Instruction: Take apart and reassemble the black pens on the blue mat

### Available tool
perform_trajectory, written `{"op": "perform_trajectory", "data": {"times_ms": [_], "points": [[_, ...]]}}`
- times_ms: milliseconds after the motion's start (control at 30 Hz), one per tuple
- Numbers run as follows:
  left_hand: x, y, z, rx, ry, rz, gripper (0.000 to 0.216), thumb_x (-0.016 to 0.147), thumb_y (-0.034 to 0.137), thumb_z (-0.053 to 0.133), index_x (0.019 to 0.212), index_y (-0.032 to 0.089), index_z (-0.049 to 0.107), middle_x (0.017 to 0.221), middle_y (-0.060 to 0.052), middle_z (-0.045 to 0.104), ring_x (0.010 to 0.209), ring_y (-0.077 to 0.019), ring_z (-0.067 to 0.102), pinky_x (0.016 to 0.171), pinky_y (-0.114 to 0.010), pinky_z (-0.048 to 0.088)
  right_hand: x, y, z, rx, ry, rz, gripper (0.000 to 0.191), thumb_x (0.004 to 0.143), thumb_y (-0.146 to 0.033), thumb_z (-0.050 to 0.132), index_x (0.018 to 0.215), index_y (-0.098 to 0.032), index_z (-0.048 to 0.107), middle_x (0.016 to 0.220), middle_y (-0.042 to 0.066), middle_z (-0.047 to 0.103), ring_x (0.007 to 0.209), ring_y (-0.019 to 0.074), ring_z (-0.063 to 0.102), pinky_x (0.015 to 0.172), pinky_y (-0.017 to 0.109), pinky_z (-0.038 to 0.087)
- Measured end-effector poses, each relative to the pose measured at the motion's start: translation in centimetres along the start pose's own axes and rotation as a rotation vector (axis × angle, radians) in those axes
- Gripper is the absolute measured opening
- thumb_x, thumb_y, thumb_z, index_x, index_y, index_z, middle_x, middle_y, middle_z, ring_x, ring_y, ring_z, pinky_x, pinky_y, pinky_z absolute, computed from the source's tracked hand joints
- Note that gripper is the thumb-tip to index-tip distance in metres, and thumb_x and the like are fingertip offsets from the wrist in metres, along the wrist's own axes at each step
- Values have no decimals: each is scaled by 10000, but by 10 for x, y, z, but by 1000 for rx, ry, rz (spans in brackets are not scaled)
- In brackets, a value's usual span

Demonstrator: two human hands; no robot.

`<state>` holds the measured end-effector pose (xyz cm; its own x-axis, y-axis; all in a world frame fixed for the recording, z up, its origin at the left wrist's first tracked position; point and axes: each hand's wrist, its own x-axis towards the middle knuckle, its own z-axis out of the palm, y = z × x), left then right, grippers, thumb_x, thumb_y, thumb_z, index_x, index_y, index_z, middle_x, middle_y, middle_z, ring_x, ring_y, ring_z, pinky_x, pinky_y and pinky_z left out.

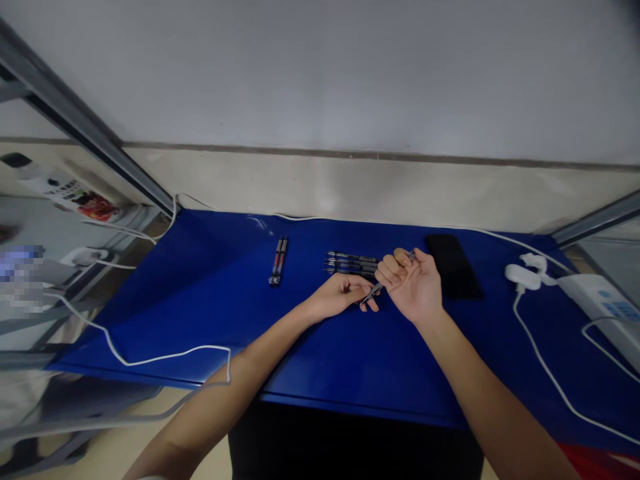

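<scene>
My right hand [413,283] is closed round a dark pen [379,288], palm turned up, above the blue table [210,313]. My left hand [340,297] pinches the pen's lower tip, fingers curled. Just behind the hands lies a row of several dark pens [350,263]. A separate pair of pens [279,261] lies further left on the table.
A black phone [454,265] lies flat right of my right hand. A white charger [523,275] with its cable [545,367] sits at the right, near a white power strip [603,310]. Another white cable [150,360] loops over the left front edge. Metal frame bars flank both sides.
</scene>
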<state>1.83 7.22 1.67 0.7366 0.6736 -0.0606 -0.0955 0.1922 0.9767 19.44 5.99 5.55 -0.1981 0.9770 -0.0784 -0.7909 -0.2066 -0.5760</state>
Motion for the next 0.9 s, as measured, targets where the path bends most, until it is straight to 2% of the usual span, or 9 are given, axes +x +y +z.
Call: {"op": "perform_trajectory", "data": {"times_ms": [100,333,567,767,900], "points": [[0,-1,0,-2,-4,-2,379,896,427,605,1005,74,686,859,-140,742,672,-131,638,698,-263,506,0,0,1,-1,8,14,373,923,-407,383,613,-216,307,579,-44,209,500,127,236,504,273,322],[0,-1,0,-12,0,-19,385,881,448,617,972,82,690,827,-130,744,673,-138,648,705,-268,510,0,0,-1,4,-38,21,341,877,-318,412,584,-211,275,550,-43,192,492,122,214,492,270,303],[-1,3,1,-2,9,-21,374,893,435,603,987,84,690,822,-124,743,674,-139,646,707,-265,509,-1,-1,3,11,-39,39,343,881,-361,420,604,-213,282,565,-35,228,513,129,240,518,278,319],[-2,5,2,17,10,-13,369,894,431,602,959,78,687,810,-129,742,662,-131,632,699,-255,499,-2,-2,-2,26,-37,48,332,796,-294,448,578,-213,211,530,-39,193,498,125,202,502,279,294],[-2,6,3,32,6,-15,352,900,421,595,927,81,683,812,-131,741,660,-129,625,690,-251,490,-3,0,-1,44,-17,52,347,798,-287,447,579,-214,187,524,-42,179,493,125,196,504,280,299]]}}
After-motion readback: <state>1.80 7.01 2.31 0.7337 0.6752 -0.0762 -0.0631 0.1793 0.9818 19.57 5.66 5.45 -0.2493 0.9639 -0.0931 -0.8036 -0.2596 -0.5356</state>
